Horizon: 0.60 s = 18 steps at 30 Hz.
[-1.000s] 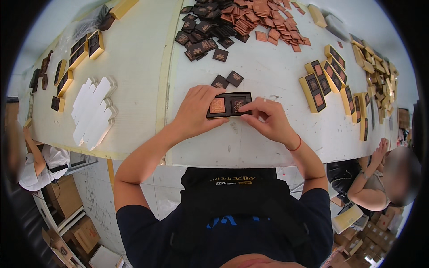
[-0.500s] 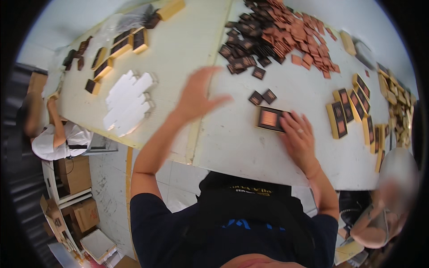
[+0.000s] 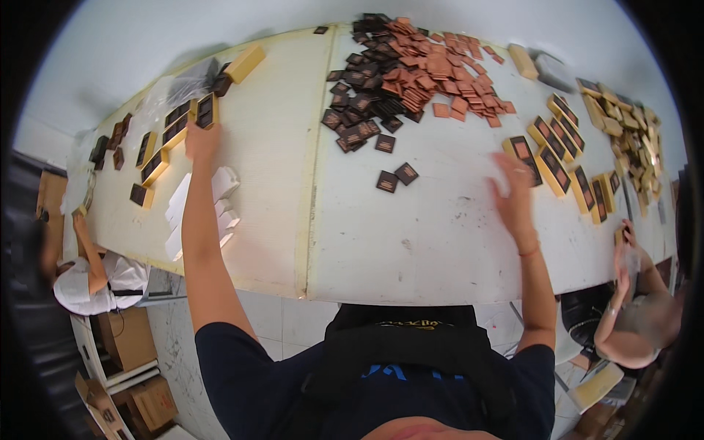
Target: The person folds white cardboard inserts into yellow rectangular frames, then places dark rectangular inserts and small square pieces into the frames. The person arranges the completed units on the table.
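Note:
At the far left of the table, my left hand point(image 3: 202, 141) closes on the near end of a small yellow-sided box point(image 3: 207, 111) with dark square pieces in its top. My right hand point(image 3: 515, 192) is slightly blurred, fingers spread, beside another yellow-sided box point(image 3: 520, 152) that shows a copper and a dark square; its fingertips overlap that box's edge, and I cannot tell whether they touch it. Two loose dark squares point(image 3: 396, 178) lie on the tabletop between my hands. Beyond them is a large heap of dark squares point(image 3: 363, 103) and copper squares point(image 3: 440, 62).
White cartons point(image 3: 224, 183) lie under my left forearm. Filled boxes point(image 3: 561, 136) stand grouped at right, beside a pile of yellow boxes point(image 3: 634, 136). One co-worker point(image 3: 110, 271) sits at left; another's hands point(image 3: 623, 253) hold a small box at right. A tape seam point(image 3: 308, 220) crosses the table.
My left hand has reached far left and taken hold of a box. My right hand has moved right; the box it was on now stands by the right group. My view has shifted.

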Motion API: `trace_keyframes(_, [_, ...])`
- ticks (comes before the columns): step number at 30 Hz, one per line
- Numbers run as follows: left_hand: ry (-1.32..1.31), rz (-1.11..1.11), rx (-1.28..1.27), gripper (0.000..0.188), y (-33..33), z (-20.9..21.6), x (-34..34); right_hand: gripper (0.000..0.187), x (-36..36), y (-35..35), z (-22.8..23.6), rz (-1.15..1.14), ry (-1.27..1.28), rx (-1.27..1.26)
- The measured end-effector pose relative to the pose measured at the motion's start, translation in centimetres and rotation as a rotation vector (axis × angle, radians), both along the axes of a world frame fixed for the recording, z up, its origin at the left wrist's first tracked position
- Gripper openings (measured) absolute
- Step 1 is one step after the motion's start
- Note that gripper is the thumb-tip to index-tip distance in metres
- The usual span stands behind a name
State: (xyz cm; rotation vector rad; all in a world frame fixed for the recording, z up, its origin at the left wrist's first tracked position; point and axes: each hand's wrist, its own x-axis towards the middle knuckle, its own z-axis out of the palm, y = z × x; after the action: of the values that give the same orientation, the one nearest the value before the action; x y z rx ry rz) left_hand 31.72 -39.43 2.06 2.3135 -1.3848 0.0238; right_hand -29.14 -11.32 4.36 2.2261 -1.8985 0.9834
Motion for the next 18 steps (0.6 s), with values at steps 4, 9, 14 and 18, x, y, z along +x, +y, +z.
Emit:
trace_keyframes(4, [0.207, -0.225, -0.395, 0.069, 2.6, 1.0, -4.2, 0.042, 7.1, -2.3, 0.0, 0.299, -0.244, 0.287])
trace_keyframes(9, [0.509, -0.988, -0.183, 0.068, 18.8, 2.2, -16.0, 0.036, 9.5, -4.6, -0.3, 0.282, -0.083, 0.334])
trace_keyframes(14, [0.496, -1.309, 0.202, 0.067, 28.0, 2.8, -22.2, 0.026, 7.4, -5.3, -0.7, 0.192, -0.429, 0.538])
trace_keyframes(18, [0.451, -1.339, 0.165, 0.065, 27.4, 2.2, -25.4, 0.022, 7.2, -2.3, 1.3, 0.360, -0.929, 0.719])
